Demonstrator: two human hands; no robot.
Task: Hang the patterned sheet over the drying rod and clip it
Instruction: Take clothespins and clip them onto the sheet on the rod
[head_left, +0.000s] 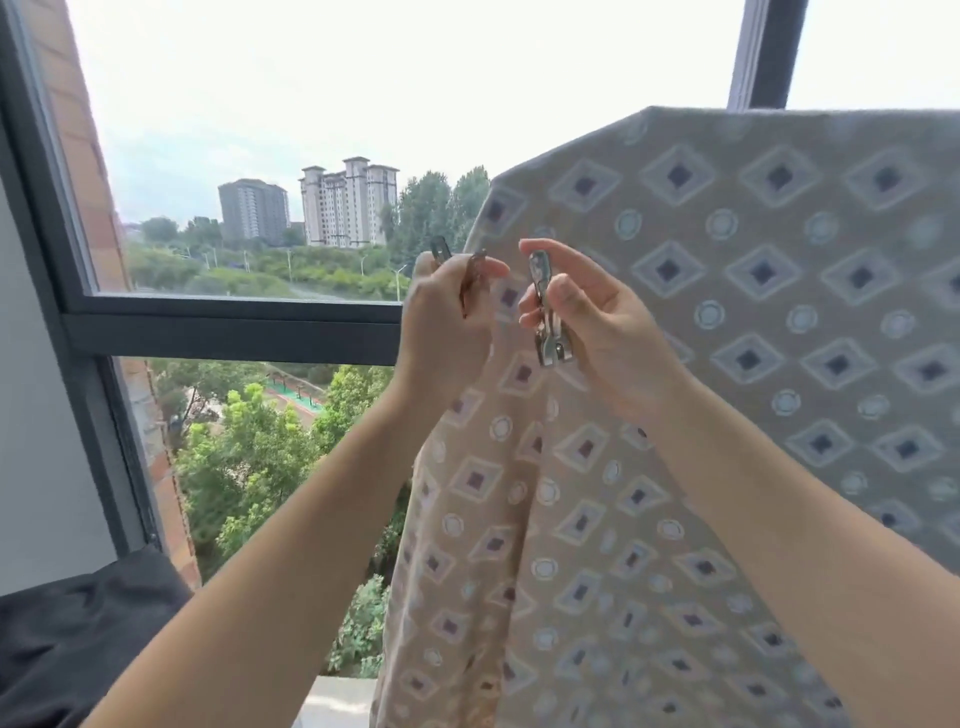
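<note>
The beige sheet printed with blue diamonds and circles (727, 322) is already draped over a rod hidden under its top fold, soft and limp, likely light, best pinched at that fold. A silver metal clothespin (545, 312) is gripped between thumb and curled fingers of the right hand (602, 332). More metal clips (457, 270), blurred, are enclosed by the left hand (441, 322), before the dark-framed window (234, 322).

The patterned sheet (727, 322) hung draped before a window frame (234, 325), its diamond-and-circle print falling in folds. The left hand (441, 332) pinched blurred metal clips (470, 280) at the sheet's edge. The right hand (597, 332) held a metal clothespin (545, 312) upright between thumb and fingers, just beside the left hand. Dark cloth (78, 639) lay lower left.
</note>
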